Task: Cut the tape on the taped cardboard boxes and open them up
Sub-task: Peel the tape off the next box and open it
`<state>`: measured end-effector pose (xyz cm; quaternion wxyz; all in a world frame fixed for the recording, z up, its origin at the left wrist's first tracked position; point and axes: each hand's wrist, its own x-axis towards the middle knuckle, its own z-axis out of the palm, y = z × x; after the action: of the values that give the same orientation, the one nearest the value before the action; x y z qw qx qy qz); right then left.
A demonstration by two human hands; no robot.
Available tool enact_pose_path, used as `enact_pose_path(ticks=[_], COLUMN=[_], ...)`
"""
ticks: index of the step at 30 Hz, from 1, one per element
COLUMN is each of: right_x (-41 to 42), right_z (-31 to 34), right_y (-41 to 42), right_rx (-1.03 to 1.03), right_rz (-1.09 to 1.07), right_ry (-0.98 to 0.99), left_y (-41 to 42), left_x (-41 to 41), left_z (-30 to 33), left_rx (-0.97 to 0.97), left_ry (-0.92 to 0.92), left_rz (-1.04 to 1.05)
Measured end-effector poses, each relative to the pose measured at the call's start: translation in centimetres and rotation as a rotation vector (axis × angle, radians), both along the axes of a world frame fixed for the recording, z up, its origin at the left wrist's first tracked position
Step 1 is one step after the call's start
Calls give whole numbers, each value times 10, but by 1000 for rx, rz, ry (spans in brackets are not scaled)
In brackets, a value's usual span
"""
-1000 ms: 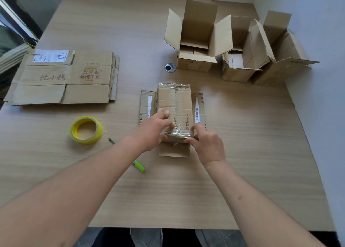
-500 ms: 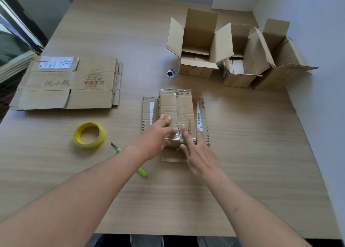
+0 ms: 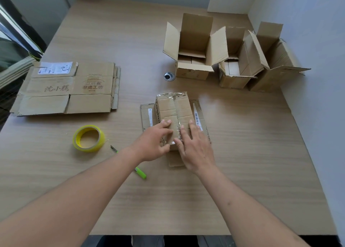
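At the 9 o'clock edge of the wooden table [image 3: 242, 153] lies a stack of flattened cartons [image 3: 67, 89], printed side up, with a white shipping label on its far-left flap. Toward 7 o'clock from that stack sits a yellow tape roll [image 3: 88, 138], lying flat. Just to its right a green-handled utility knife [image 3: 128, 162] lies on the table, its blade end pointing to 10 o'clock and its middle hidden under the left forearm.

At the centre stands the taped cardboard box [image 3: 174, 112], upside down on its own splayed flaps, with shiny clear tape along the centre seam and wrinkled over both ends. The left hand [image 3: 153, 144] rests on the near-left part of the box top, fingers slightly bent and close together, thumb tucked against the near end of the box; whether it grips the tape there I cannot tell. The right hand [image 3: 196, 149] lies flat on the near-right part of the top, fingers straight and slightly spread, pointing to 12 o'clock, fingertips beside the seam.

At 12 o'clock from the box a small round metal grommet [image 3: 169, 76] is set in the tabletop. From 1 to 2 o'clock, against the wall, stand three opened boxes [image 3: 194, 47] in a row, touching one another, flaps raised or folded outward.
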<state>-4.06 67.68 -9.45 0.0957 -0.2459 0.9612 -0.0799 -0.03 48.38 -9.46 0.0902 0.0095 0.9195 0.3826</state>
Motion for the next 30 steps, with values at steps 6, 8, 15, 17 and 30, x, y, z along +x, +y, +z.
enact_pose_path(ticks=[6, 8, 15, 17, 30], right_x=[-12, -15, -39, -44, -46], right_z=[3, 3, 15, 16, 16], right_y=[6, 9, 31, 33, -9], right_rx=[125, 128, 160, 183, 81], right_rz=[-79, -52, 100, 98, -182], right_ry=[-26, -60, -210, -210, -79], left_y=[5, 4, 0, 2, -20], left_x=[-14, -26, -58, -54, -23], left_z=[15, 14, 7, 2, 10], left_rx=[-140, -182, -463, -478, -346], left_ry=[40, 78, -10, -13, 172], left_rz=[-158, -127, -125, -140, -288])
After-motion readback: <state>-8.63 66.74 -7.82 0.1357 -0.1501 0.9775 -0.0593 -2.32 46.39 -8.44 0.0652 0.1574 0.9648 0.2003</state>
